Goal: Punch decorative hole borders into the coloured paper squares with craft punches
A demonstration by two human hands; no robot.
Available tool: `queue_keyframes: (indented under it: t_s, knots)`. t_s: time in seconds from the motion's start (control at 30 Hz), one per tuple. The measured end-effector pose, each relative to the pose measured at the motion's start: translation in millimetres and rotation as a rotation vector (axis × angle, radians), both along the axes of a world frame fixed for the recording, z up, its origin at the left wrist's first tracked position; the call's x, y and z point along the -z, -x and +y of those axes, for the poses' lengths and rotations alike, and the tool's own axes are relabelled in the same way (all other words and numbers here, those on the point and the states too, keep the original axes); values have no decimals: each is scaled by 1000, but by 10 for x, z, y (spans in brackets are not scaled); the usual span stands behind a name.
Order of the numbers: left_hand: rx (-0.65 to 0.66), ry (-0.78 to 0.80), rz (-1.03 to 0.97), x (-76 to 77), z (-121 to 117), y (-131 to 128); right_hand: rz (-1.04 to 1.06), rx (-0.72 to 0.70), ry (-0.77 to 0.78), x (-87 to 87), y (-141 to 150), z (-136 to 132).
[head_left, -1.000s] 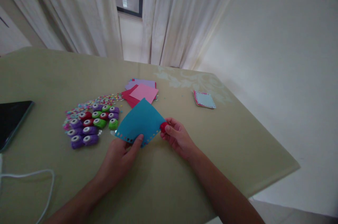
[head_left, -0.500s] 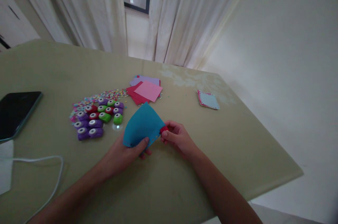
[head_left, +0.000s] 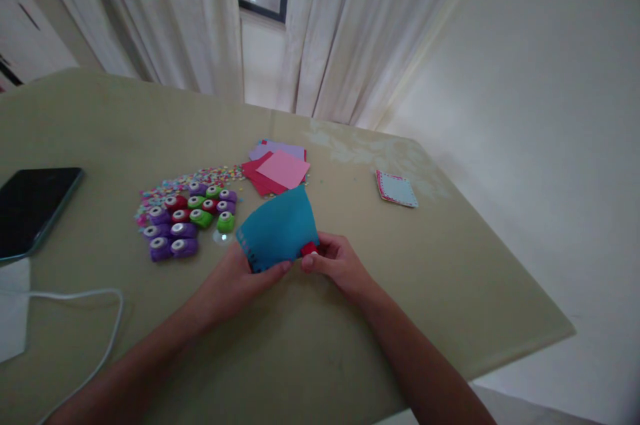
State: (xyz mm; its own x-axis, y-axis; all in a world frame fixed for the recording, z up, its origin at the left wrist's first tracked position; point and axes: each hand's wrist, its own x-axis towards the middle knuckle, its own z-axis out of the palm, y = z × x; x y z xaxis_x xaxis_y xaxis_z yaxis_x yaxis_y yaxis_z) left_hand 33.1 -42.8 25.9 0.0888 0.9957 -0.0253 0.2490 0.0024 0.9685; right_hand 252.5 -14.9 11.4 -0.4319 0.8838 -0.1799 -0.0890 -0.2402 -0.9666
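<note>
My left hand [head_left: 245, 285] is closed on the lower edge of a blue sheet of paper [head_left: 280, 225], thumb in front and the other fingers mostly hidden behind. A row of small punched holes runs along the sheet's left edge, and the paper bows slightly. Pinched in my right hand [head_left: 340, 265] is a small red craft punch [head_left: 309, 249], set at the sheet's lower right corner. To the left stand several purple, green and red craft punches [head_left: 184, 230] in rows, with scattered paper confetti [head_left: 200, 177] behind them.
Pink [head_left: 284, 169], red and lilac paper sheets lie beyond my hands. A stack of hole-edged cards [head_left: 397, 189] sits to the right. On the left are a black-screened tablet [head_left: 37, 208], a white cable [head_left: 75, 293] and a white sheet [head_left: 14, 325]. A small clear disc [head_left: 223, 237] lies near the punches.
The blue sheet has turned in my hands, so its punched edge now faces left. The red punch has shifted slightly along to the lower right corner. The view has swung a little left.
</note>
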Motion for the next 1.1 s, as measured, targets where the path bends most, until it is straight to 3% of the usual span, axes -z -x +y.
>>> queue_keyframes:
  t_s: [0.13, 0.37, 0.53, 1.1]
  knots:
    - [22, 52, -18, -35, 3, -10, 6, -17, -5, 7, -2, -4]
    - [-53, -14, 3, -43, -13, -7, 41, -5, 16, 14, -2, -6]
    - [14, 11, 36, 11, -11, 5, 29, -32, 34, 22, 14, -21]
    - [26, -18, 105, 20, 20, 50, 40, 39, 90, 18, 34, -46]
